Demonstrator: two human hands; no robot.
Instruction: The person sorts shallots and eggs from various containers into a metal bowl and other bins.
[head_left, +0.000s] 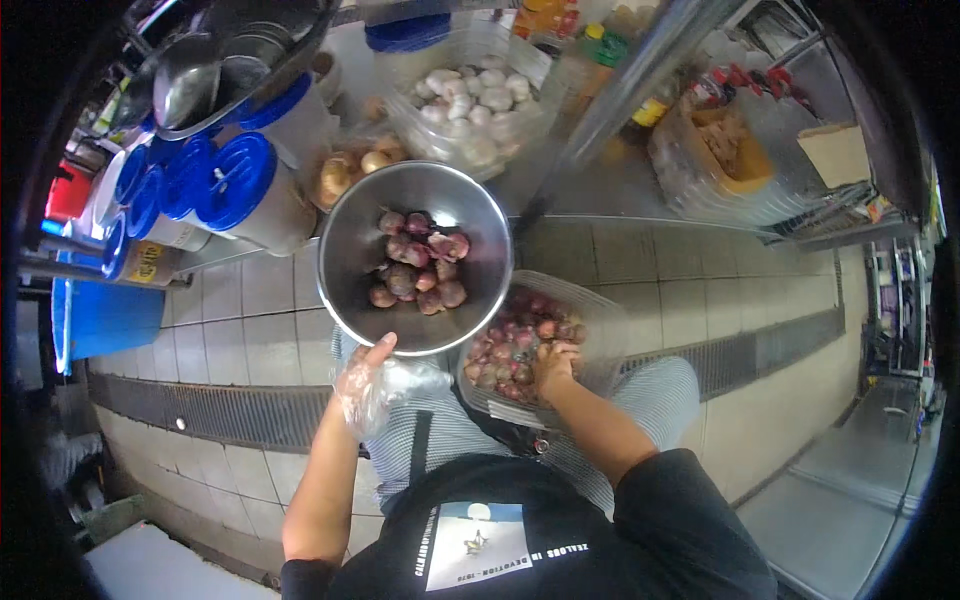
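Observation:
My left hand (367, 373) grips the near rim of a round stainless-steel bowl (345, 319), its thumb over the edge. A crumpled clear plastic bag (379, 401) hangs at the same hand. Inside the bowl lie several red onions (405, 279), small and dry-skinned. To the right, partly below the bowl, is a clear plastic tub (600, 322) with many small red onions (499, 352) in it. My right hand (555, 364) reaches into this tub, fingers down among the onions; whether it has closed on one is hidden.
A steel shelf ahead holds a clear tub of garlic bulbs (480, 97), yellow onions (375, 159) and blue-lidded containers (236, 180). A steel post (637, 79) slants across the right. A blue bin (112, 322) stands left; a floor drain grate (225, 412) crosses the tiles.

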